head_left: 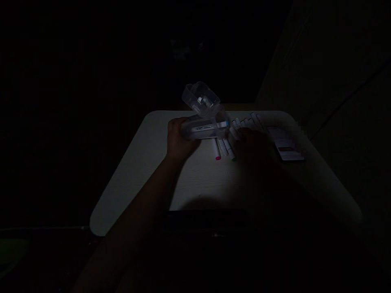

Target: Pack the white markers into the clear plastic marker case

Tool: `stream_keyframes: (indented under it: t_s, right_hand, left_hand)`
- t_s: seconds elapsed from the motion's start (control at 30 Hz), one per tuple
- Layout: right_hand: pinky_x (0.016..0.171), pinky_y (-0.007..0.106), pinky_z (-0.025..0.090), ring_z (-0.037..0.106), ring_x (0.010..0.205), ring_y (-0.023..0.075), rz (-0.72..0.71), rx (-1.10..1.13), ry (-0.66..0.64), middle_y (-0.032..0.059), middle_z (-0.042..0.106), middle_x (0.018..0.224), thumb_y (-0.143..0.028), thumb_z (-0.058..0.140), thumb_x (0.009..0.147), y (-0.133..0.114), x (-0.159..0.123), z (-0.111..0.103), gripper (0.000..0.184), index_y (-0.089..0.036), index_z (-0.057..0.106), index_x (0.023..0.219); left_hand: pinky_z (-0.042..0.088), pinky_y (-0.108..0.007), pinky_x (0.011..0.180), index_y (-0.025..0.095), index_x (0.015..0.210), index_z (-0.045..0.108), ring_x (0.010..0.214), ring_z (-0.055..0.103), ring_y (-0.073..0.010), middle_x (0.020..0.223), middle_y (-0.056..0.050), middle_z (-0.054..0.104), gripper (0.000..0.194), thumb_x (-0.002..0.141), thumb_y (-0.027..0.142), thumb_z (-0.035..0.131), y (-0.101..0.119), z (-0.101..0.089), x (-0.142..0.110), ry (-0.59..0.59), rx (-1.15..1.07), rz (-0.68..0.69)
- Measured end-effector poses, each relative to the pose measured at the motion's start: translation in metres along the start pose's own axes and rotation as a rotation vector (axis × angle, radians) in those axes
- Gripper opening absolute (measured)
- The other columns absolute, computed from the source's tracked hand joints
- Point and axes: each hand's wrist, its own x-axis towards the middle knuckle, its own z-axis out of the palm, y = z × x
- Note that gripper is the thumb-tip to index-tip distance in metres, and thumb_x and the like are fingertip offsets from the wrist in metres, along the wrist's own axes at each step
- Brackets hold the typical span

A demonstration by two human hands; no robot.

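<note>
The scene is very dark. My left hand (177, 140) is closed around a clear plastic case (200, 129), tipped on its side above the table with its mouth to the right. Its hinged lid (200, 99) hangs open at the far side. Inside the case lies a white marker with a blue end (224, 124). At the mouth, my right hand (252, 142) is in deep shadow, its fingers closed on a white marker (234, 133). Just below the case, a pink-ended marker (216, 150) and a green-ended marker (230, 149) lie on the table.
Several more white markers (244, 122) lie in a row behind my right hand. A phone with a lit screen (287, 148) rests on the right part of the white table (134, 162). A dark cable (345, 97) runs along the wall at right.
</note>
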Motion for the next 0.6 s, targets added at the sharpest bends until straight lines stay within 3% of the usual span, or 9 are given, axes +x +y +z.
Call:
stream_keyframes:
  t_s: [0.17,0.33,0.6]
  right_hand:
    - [0.082,0.037,0.053,0.070,0.090,0.0233,0.079,0.354,0.168,0.0093,0.076,0.099,-0.025,0.059,0.080,0.011,0.007,0.004,0.039,-0.017,0.068,0.117]
    - [0.077,0.035,0.055,0.068,0.082,0.0193,0.065,0.605,0.396,0.0062,0.074,0.096,-0.025,0.056,0.079,0.021,0.015,0.013,0.031,-0.018,0.067,0.107]
    - [0.080,0.037,0.057,0.069,0.089,0.0204,0.096,0.707,0.458,0.0074,0.074,0.103,-0.034,0.059,0.083,0.033,0.020,0.019,0.026,-0.019,0.068,0.103]
  left_hand:
    - [0.050,-0.049,0.103,0.021,0.122,0.055,0.117,0.059,-0.0309,0.120,-0.010,0.058,0.073,0.054,0.021,0.080,-0.001,0.000,0.000,0.011,0.010,0.026]
    - [0.048,-0.047,0.106,0.022,0.123,0.054,0.119,0.057,-0.0313,0.122,-0.009,0.056,0.073,0.055,0.025,0.080,0.000,-0.001,0.000,-0.019,0.025,-0.009]
    - [0.047,-0.048,0.108,0.022,0.121,0.055,0.120,0.056,-0.0317,0.121,-0.010,0.057,0.071,0.054,0.019,0.077,0.010,-0.005,0.002,-0.037,0.034,-0.077]
